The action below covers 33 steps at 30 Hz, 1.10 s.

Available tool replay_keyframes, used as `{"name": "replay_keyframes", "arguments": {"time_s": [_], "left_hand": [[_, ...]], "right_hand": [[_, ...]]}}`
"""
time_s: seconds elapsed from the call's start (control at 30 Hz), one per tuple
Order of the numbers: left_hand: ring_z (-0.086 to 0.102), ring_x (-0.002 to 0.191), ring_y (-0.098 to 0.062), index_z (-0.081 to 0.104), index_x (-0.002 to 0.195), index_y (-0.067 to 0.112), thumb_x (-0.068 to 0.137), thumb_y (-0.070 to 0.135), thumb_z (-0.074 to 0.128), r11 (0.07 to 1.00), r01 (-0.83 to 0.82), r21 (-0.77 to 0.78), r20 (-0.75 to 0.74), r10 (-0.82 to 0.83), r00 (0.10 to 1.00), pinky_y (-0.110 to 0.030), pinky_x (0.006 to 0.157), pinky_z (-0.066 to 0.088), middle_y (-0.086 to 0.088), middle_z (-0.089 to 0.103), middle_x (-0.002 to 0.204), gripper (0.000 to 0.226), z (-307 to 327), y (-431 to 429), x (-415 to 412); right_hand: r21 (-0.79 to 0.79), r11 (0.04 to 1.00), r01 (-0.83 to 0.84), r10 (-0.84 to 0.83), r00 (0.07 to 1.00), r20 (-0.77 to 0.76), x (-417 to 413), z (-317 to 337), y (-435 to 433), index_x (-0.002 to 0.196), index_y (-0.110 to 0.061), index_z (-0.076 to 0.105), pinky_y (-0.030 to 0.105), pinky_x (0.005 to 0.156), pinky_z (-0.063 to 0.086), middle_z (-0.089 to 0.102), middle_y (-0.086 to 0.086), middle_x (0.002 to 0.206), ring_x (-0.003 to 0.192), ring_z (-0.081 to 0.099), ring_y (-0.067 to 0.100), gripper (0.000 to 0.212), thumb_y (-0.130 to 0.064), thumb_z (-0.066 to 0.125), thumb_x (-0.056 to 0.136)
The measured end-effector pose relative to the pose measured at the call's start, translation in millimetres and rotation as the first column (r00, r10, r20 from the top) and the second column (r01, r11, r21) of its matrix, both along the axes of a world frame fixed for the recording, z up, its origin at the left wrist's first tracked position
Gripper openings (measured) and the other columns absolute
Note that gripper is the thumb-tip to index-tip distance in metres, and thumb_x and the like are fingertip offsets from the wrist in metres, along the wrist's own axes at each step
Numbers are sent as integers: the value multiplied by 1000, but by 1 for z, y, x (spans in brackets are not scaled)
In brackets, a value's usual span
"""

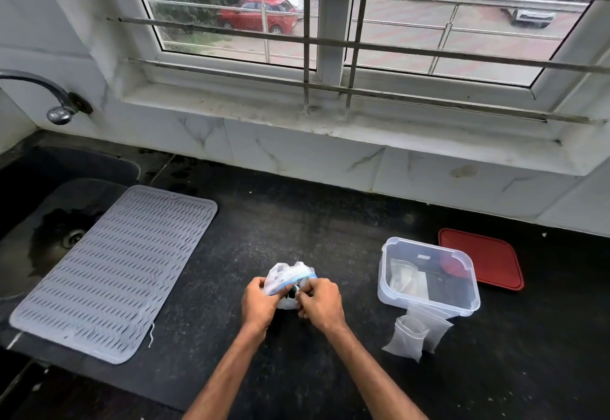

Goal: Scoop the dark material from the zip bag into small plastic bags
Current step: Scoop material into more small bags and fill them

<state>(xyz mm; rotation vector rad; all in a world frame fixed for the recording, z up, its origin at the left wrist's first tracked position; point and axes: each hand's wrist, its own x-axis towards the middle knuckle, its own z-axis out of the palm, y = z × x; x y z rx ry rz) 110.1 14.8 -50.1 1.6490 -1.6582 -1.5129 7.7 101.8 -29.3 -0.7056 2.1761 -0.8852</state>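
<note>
On a dark counter [330, 214], beside a grey mat [112, 271], the left hand [259, 300] and right hand [321, 302] pinch the zip bag [290, 276] at its blue seal — apparently opening it. Small bags [417, 332] lie right, touching a clear tub [429, 274] — next, probably, parting the seal fully.

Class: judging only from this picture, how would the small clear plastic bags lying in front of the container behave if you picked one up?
The small plastic bags look like thin film, so probably floppy and very light. They seem flat and nearly empty, so one would likely sag from the fingers. They overlap, leaning against the clear container, so lifting one may drag the other.
</note>
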Motion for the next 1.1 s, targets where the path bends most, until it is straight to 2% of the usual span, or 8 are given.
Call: {"name": "replay_keyframes", "arguments": {"time_s": [0.07,0.13,0.27,0.5,0.7,0.83,0.93,1.1], "left_hand": [[64,67,-21,68,79,9,70,12,76,997,-26,67,-68,30,997,-51,70,56,-6,72,73,12,-4,-3,0],[65,73,-24,69,83,6,69,5,70,992,2,126,-114,13,993,-52,76,56,-11,73,78,14,-3,-5,1],[64,75,-19,61,91,6,81,-11,68,993,40,114,-133,-25,991,-31,68,54,-12,70,86,22,2,-4,0],[69,70,-21,57,98,14,84,8,70,995,-86,-43,88,90,992,-42,60,61,-6,70,90,20,4,-1,3],[66,97,-32,48,120,19,86,20,65,956,177,-232,323,-96,942,-34,74,45,-6,69,110,37,18,13,5],[60,112,-24,38,133,19,84,17,67,948,224,-226,202,-179,963,-36,92,48,-2,58,133,57,17,13,11],[49,129,-24,35,144,16,86,17,67,947,108,-303,96,-82,992,-39,106,41,-7,46,146,66,23,13,19],[52,123,-26,48,128,9,89,16,62,674,-86,-733,-122,-6,993,-40,103,43,-9,54,132,42,51,36,16]], "right_hand": [[-9,1000,30,-29,998,55,-2,-3,1,64,-10,68,36,59,61,69,7,55,47,68,16,20,-7,54,78],[-9,998,70,-69,993,100,-4,-4,0,63,-9,68,37,60,62,70,8,55,49,69,19,21,-6,55,79],[-4,996,94,-93,986,138,-4,-4,-1,61,-12,67,38,61,62,70,10,56,51,70,20,22,-7,57,80],[-19,990,140,-136,982,130,-11,16,6,67,-13,68,28,53,59,71,4,57,50,69,15,18,-6,58,81],[-75,978,195,-170,952,255,-17,25,15,80,-7,69,23,48,50,74,10,68,49,63,13,10,-7,62,88],[-84,979,187,-150,931,333,-24,31,25,88,-2,69,20,47,49,74,11,71,50,63,13,9,-10,65,90],[-132,969,206,-138,906,400,-35,41,40,90,2,68,19,46,47,73,12,71,48,60,13,10,-8,65,91],[-210,929,304,-164,849,502,-58,63,76,92,1,68,17,47,47,73,12,73,50,60,12,8,-6,64,92]]}}
